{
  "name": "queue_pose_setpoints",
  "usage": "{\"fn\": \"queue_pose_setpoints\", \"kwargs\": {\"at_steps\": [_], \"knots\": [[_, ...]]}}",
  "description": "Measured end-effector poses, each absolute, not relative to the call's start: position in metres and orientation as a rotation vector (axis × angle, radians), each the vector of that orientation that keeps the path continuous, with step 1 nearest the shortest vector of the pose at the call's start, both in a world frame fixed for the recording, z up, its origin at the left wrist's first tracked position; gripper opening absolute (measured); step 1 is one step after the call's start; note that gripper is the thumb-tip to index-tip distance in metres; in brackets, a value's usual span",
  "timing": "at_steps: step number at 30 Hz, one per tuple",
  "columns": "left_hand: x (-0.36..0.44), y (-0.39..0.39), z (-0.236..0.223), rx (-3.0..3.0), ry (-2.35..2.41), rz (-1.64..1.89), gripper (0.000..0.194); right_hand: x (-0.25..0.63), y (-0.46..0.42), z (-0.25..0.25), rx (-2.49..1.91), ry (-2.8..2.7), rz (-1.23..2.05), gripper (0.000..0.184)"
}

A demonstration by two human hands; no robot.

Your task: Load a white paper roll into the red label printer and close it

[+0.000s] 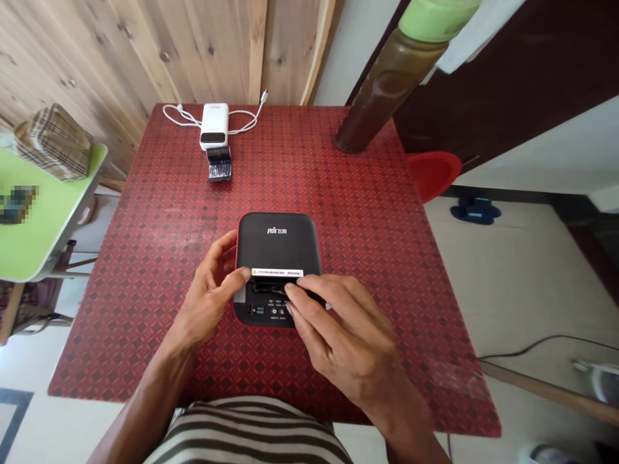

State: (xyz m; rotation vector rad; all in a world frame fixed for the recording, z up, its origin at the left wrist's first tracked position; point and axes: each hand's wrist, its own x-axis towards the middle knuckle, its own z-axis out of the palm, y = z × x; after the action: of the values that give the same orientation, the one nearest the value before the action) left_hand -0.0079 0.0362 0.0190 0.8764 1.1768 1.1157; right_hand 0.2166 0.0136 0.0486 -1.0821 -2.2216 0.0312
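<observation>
A black receipt printer (275, 248) with rounded corners and a thin red edge lies on the red patterned table (358, 212). Across it runs a dark slot below a white warning strip (278, 272), with small buttons nearer me. My left hand (213, 293) grips the printer's left side, its thumb on top at the slot's left end. At the slot's right end, my right hand (345, 322) has its fingers closed together. A thin dark edge shows in the slot by those fingertips; whether they pinch it I cannot tell.
A white power bank (214, 122) with a white cable and a crumpled black piece (219, 164) lie at the back left. A tall brown bottle (387, 90) with a green lid stands at the back right. On the left is a green table (29, 238) with a plaid bag (58, 142).
</observation>
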Motion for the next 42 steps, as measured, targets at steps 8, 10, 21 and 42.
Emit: {"fn": "queue_pose_setpoints", "kwargs": {"at_steps": [8, 10, 21, 42], "knots": [[-0.007, 0.034, 0.018, 0.88, 1.173, 1.118, 0.063, 0.212, 0.017, 0.047, -1.143, -2.167, 0.132, 0.021], [-0.005, 0.034, 0.017, 0.882, 1.166, 1.133, 0.062, 0.211, 0.017, 0.048, -1.14, -2.159, 0.15, 0.022], [-0.014, 0.001, 0.008, 0.863, 1.168, 1.126, 0.057, 0.229, -0.013, 0.028, -1.331, -1.842, 0.099, 0.049], [-0.002, 0.0, 0.02, 0.766, 1.268, 1.175, 0.051, 0.215, -0.03, 0.007, -1.419, -1.774, 0.263, 0.05]]}}
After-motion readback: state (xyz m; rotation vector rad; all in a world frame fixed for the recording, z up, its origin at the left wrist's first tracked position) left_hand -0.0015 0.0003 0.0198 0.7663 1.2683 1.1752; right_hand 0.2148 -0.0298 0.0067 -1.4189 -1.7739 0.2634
